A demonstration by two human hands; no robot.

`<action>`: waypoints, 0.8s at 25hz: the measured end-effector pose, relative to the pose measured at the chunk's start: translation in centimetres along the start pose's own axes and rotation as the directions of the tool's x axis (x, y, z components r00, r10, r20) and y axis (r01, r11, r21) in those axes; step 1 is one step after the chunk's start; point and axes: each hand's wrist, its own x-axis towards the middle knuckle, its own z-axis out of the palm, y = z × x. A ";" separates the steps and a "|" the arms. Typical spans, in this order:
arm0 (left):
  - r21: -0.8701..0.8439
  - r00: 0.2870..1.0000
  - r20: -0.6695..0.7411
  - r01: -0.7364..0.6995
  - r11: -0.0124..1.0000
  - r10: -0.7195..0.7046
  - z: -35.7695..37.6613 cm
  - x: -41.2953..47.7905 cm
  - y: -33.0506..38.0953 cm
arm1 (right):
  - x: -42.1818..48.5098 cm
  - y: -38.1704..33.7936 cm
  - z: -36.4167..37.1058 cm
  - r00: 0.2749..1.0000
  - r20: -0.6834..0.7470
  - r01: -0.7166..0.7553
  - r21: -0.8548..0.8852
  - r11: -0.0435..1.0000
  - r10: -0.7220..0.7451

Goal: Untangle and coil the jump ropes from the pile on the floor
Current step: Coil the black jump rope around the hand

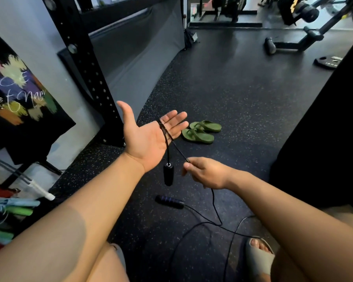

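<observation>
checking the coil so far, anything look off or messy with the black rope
Only a couple of turns sit on the open left hand; one handle dangles below it. The rest of the black rope sprawls loose on the floor, past the right hand.

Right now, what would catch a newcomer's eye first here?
The open left hand at centre, a black rope looped over its fingers and a handle dangling below. The right hand pinches the rope beside it. Behind them, green sandals lie on the floor.
</observation>
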 end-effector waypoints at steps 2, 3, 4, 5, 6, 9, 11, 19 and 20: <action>0.118 0.997 -0.082 0.012 0.993 -0.003 -0.7 0.3 -0.2 | -0.7 -1.2 -0.3 0.999 0.039 0.042 -0.097 0.994 -0.039; 0.187 0.993 -0.120 0.031 0.982 -0.009 -0.9 0.4 -0.4 | -0.9 -1.8 -0.3 0.996 0.043 0.083 -0.155 0.984 -0.077; 0.252 0.988 -0.152 0.058 0.966 -0.019 -1.1 0.5 -0.6 | -0.9 -2.3 -0.3 0.993 0.035 0.121 -0.212 0.970 -0.116; 0.313 0.984 -0.175 0.094 0.945 -0.040 -1.4 0.6 -0.8 | -0.9 -2.7 -0.3 0.987 0.018 0.156 -0.263 0.952 -0.157; 0.369 0.981 -0.179 0.136 0.920 -0.073 -1.4 0.5 -1.0 | -0.8 -3.0 -0.4 0.979 -0.007 0.190 -0.308 0.932 -0.202; 0.506 0.962 -0.112 0.271 0.819 -0.250 -1.1 0.1 -1.7 | -1.0 -3.7 -1.2 0.931 -0.092 0.297 -0.375 0.878 -0.354; 0.574 0.921 -0.024 0.331 0.748 -0.389 -0.5 -0.4 -1.9 | -1.2 -3.7 -2.4 0.909 -0.143 0.316 -0.373 0.872 -0.391; 0.605 0.796 0.138 0.402 0.687 -0.589 0.2 -1.0 -2.0 | -1.0 -1.2 -5.4 0.867 -0.324 0.406 0.023 0.914 -0.377; 0.559 0.807 0.161 0.400 0.726 -0.568 0.1 -0.9 -1.8 | -0.8 -0.7 -5.1 0.870 -0.343 0.397 0.064 0.915 -0.354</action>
